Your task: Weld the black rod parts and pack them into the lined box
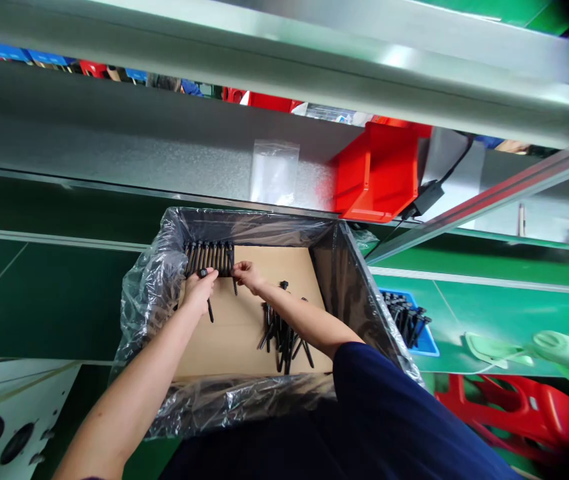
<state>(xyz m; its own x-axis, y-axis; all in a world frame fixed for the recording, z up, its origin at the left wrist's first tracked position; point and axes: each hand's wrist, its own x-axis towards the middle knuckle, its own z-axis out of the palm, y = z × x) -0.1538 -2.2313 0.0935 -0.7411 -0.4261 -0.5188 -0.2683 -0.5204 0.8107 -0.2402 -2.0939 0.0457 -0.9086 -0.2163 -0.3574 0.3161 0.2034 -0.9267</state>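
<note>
Inside a large box lined with see-through plastic (147,293), a cardboard sheet (214,357) covers the bottom. A tight row of black rod-shaped parts with wider heads (209,257) lies at the far left corner. My left hand (200,290) is closed around a black rod-shaped part (210,311) at the near side of this row. Beside the row's right end, my right hand (247,275) pinches another black rod-shaped part (235,285). A loose pile of similar parts (284,337) lies on the cardboard beneath my right forearm. Their exact kind cannot be made out.
Behind the box runs a metal shelf (189,167) with a plastic bag (274,172) and a red bin (379,173). A blue tray (427,343) of black parts stands to the right, near a red plastic stool (519,413). A slanted metal post (489,193) rises at right.
</note>
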